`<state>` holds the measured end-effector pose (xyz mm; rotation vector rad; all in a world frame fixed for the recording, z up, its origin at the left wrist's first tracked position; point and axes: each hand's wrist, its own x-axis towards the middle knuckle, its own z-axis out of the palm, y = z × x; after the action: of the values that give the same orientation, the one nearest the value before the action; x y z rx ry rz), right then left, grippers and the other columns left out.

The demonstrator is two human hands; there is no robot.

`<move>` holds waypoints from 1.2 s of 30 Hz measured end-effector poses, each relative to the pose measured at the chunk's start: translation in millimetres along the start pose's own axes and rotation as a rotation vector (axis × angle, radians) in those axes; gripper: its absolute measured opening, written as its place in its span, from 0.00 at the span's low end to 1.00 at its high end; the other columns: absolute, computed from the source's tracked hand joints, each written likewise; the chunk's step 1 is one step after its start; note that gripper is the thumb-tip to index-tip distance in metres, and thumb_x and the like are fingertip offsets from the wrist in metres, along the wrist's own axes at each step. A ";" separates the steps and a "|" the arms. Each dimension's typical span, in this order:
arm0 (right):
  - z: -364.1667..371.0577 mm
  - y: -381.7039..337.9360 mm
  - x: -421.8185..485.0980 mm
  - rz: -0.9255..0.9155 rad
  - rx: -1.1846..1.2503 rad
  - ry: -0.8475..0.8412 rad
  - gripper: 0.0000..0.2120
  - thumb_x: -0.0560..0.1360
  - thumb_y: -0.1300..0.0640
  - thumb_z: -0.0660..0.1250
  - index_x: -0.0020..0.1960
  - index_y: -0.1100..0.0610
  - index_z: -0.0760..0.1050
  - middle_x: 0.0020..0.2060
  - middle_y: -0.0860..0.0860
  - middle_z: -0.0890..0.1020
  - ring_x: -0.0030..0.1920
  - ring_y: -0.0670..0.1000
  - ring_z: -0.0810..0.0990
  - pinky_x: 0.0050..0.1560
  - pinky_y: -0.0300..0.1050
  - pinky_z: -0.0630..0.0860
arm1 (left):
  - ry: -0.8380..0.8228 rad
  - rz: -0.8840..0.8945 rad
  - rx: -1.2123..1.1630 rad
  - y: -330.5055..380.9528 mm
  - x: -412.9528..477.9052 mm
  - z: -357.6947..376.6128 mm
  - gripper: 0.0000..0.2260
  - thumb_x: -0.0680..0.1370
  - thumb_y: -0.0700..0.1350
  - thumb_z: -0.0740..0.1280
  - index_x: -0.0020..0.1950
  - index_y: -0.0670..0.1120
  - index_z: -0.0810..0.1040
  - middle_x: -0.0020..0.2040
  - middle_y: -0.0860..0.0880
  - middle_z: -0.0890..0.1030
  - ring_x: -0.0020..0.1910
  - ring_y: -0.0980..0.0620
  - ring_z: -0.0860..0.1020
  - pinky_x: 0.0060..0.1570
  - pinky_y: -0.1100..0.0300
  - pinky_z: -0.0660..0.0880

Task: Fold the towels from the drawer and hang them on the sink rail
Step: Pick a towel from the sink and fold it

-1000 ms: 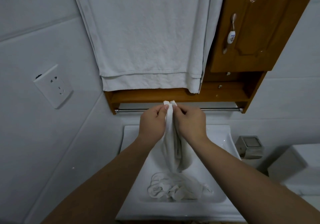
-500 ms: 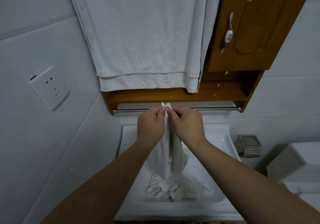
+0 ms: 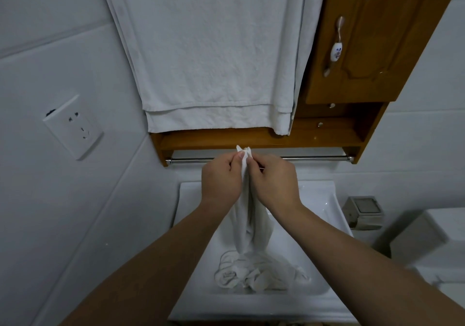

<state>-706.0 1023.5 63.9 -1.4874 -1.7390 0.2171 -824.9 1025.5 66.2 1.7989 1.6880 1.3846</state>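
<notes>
A small white towel (image 3: 247, 225) hangs bunched between my hands above the white sink (image 3: 317, 197). My left hand (image 3: 221, 182) and my right hand (image 3: 273, 183) both pinch its top edge, side by side and almost touching. The towel's top corners poke up just in front of the steel rail (image 3: 314, 159) under the wooden shelf. Its lower end reaches a crumpled heap of white towels (image 3: 259, 272) lying in the sink basin.
A large white towel (image 3: 208, 56) hangs over the wooden cabinet's (image 3: 377, 38) left side. A wall socket (image 3: 73, 126) sits on the left wall. A metal holder (image 3: 363, 212) and a white toilet tank (image 3: 427, 240) stand to the right of the sink.
My hands have stayed together on the towel's top edge, shifting slightly; the hanging part looks a little narrower and more gathered than a second ago.
</notes>
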 end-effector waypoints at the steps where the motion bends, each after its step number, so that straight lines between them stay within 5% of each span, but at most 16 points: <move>1: 0.8 1.9 0.4 -0.011 -0.034 -0.018 0.16 0.82 0.48 0.61 0.45 0.53 0.83 0.34 0.48 0.81 0.35 0.45 0.74 0.34 0.32 0.63 | -0.003 0.018 0.020 1.3 -0.9 0.0 0.14 0.82 0.47 0.61 0.38 0.47 0.80 0.28 0.55 0.73 0.29 0.58 0.71 0.31 0.70 0.66; 7: -11.8 10.1 7.9 0.004 0.096 -0.145 0.13 0.79 0.44 0.66 0.54 0.49 0.85 0.44 0.46 0.86 0.43 0.44 0.81 0.44 0.41 0.76 | -0.030 0.105 0.053 -1.3 -2.7 -3.9 0.12 0.83 0.45 0.61 0.50 0.45 0.85 0.37 0.51 0.81 0.35 0.58 0.75 0.36 0.74 0.66; 14: -18.6 13.2 12.5 0.137 0.289 -0.225 0.12 0.76 0.45 0.71 0.53 0.49 0.86 0.43 0.44 0.87 0.43 0.41 0.83 0.46 0.45 0.80 | -0.130 0.077 -0.004 -4.2 0.5 -5.8 0.12 0.83 0.44 0.60 0.55 0.43 0.84 0.42 0.47 0.83 0.41 0.53 0.78 0.42 0.61 0.74; 17: -19.0 14.8 12.7 0.173 0.333 -0.234 0.12 0.77 0.47 0.70 0.41 0.51 0.86 0.30 0.45 0.83 0.32 0.45 0.79 0.35 0.46 0.73 | -0.141 0.122 0.026 -4.6 -0.1 -4.2 0.12 0.83 0.43 0.61 0.51 0.43 0.84 0.39 0.48 0.81 0.39 0.52 0.77 0.40 0.57 0.74; 21: -17.6 14.3 13.7 0.251 0.369 -0.202 0.21 0.77 0.55 0.66 0.26 0.56 0.71 0.21 0.46 0.66 0.25 0.45 0.61 0.29 0.41 0.58 | -0.121 0.136 0.029 -6.4 -0.4 -0.2 0.13 0.82 0.43 0.61 0.46 0.43 0.83 0.35 0.50 0.79 0.34 0.55 0.75 0.35 0.62 0.70; 25: -14.4 16.0 16.5 0.321 0.431 -0.179 0.21 0.76 0.55 0.67 0.30 0.67 0.70 0.25 0.54 0.65 0.28 0.49 0.62 0.33 0.45 0.59 | -0.143 0.145 0.063 -5.4 3.2 1.5 0.13 0.82 0.44 0.62 0.42 0.45 0.81 0.31 0.57 0.73 0.31 0.60 0.71 0.32 0.74 0.63; 30: -14.2 17.9 21.1 0.286 0.364 -0.010 0.20 0.77 0.57 0.65 0.27 0.59 0.68 0.23 0.51 0.65 0.25 0.46 0.60 0.30 0.43 0.58 | -0.118 0.166 0.110 -6.0 6.5 4.9 0.14 0.82 0.44 0.63 0.37 0.46 0.79 0.29 0.55 0.73 0.29 0.59 0.70 0.30 0.70 0.61; 36: -7.3 13.8 10.0 0.057 0.147 -0.093 0.16 0.81 0.52 0.63 0.41 0.55 0.84 0.29 0.50 0.81 0.31 0.48 0.77 0.34 0.44 0.71 | -0.126 0.212 0.184 -7.3 9.8 7.5 0.12 0.81 0.44 0.63 0.39 0.46 0.81 0.28 0.58 0.70 0.28 0.60 0.68 0.30 0.71 0.61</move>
<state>-690.6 1033.8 65.0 -1.4406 -1.7157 0.4410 -824.9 1038.9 61.2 2.1733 1.6450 1.1972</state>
